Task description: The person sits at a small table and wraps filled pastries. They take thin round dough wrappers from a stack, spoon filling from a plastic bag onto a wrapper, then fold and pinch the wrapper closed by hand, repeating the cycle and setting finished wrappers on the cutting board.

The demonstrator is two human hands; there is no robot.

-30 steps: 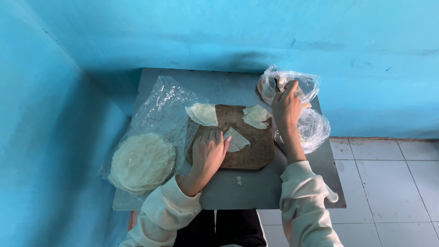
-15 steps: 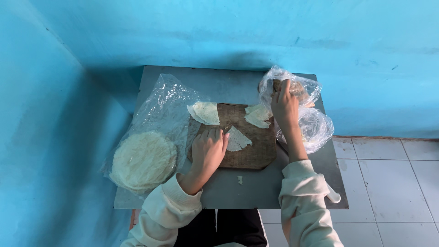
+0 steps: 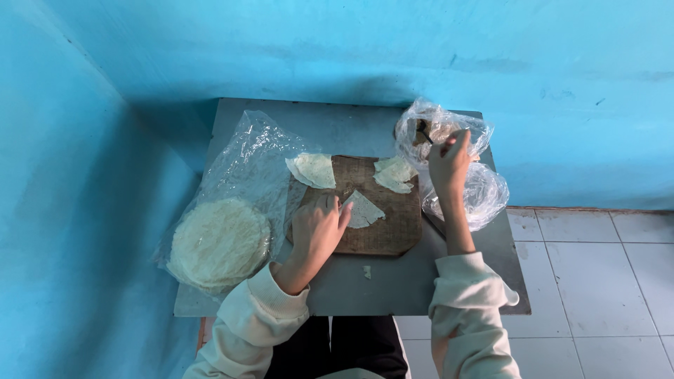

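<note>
Thin pale wedge of wrapper (image 3: 365, 209) lies flat at middle of brown wooden board (image 3: 393, 228). My left hand (image 3: 316, 231) rests on board, fingers loosely spread, fingertips touching wedge's left edge. My right hand (image 3: 449, 163) reaches into clear plastic bag (image 3: 439, 126), fingers pinching dark utensil (image 3: 423, 133).

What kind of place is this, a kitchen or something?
Probably a plain food-preparation corner rather than a fitted kitchen: a small grey table pushed against bare blue walls, a wooden board with thin wrapper pieces, and a stack of round wrappers in plastic.
</note>
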